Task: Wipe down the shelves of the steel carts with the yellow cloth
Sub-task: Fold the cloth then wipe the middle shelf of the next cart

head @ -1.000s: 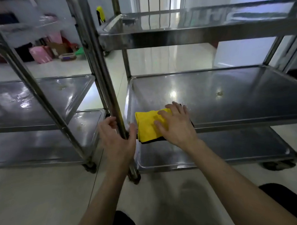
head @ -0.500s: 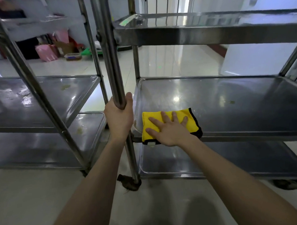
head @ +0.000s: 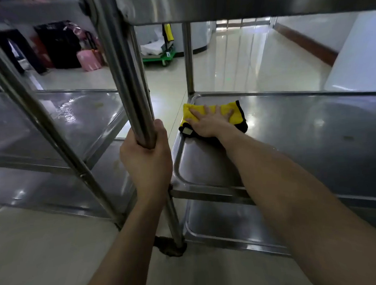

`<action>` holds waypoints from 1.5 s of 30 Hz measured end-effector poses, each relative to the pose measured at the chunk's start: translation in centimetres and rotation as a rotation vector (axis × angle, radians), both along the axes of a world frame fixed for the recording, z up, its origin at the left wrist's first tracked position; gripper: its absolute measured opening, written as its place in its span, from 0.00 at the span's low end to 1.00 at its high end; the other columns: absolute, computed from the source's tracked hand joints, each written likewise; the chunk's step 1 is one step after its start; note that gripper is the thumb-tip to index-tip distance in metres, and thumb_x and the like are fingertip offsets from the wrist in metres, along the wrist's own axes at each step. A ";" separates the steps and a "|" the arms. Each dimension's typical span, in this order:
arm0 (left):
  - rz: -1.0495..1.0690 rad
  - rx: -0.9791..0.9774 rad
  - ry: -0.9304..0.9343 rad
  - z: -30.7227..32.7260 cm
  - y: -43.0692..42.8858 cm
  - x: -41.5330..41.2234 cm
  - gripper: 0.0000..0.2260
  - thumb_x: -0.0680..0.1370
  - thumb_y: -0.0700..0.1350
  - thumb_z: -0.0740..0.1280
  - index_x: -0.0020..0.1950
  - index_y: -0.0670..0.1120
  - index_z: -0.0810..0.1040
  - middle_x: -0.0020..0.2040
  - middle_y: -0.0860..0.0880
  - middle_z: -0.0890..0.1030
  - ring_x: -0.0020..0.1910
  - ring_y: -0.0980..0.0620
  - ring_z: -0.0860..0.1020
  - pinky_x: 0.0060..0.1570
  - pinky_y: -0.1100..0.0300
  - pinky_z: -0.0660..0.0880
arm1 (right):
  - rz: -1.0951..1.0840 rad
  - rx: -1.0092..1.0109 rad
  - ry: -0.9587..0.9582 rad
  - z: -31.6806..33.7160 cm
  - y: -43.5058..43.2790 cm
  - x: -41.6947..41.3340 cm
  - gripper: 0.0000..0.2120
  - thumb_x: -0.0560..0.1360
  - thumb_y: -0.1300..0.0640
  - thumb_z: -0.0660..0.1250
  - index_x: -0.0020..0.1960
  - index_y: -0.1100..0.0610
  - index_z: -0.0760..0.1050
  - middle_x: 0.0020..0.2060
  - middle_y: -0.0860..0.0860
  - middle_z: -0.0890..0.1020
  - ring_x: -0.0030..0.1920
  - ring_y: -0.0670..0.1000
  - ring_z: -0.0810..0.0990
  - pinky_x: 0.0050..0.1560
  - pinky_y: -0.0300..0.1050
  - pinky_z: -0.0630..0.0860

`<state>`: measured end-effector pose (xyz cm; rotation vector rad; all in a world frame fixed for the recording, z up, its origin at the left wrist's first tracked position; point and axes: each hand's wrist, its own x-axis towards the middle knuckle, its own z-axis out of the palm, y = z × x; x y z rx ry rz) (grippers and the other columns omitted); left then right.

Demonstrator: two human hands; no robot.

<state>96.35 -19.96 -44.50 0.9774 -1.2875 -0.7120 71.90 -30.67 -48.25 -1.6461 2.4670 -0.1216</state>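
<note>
A yellow cloth (head: 235,113) with a black edge lies flat at the far left corner of the right steel cart's middle shelf (head: 300,138). My right hand (head: 207,122) presses flat on the cloth, fingers spread. My left hand (head: 147,160) is wrapped around the cart's near left upright post (head: 125,80). A second steel cart (head: 79,116) stands to the left, its shelf showing smears.
The right cart's top shelf (head: 242,4) hangs just above my view. Its bottom shelf (head: 224,222) and a caster (head: 171,247) are below. Far across the pale floor stand a green trolley (head: 158,56), pink bags (head: 88,58) and dark luggage.
My right hand has pushed the cloth from the shelf's near left edge to its far left corner. My left hand stays gripping the post. My head has moved lower and closer.
</note>
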 end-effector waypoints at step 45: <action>-0.003 -0.031 0.053 -1.3 -8.1 2.1 0.21 0.79 0.55 0.72 0.41 0.40 0.70 0.35 0.30 0.72 0.28 0.35 0.75 0.26 0.37 0.75 | -0.141 0.063 -0.021 0.4 4.9 -5.3 0.41 0.74 0.17 0.42 0.84 0.29 0.41 0.87 0.48 0.41 0.86 0.63 0.37 0.75 0.81 0.33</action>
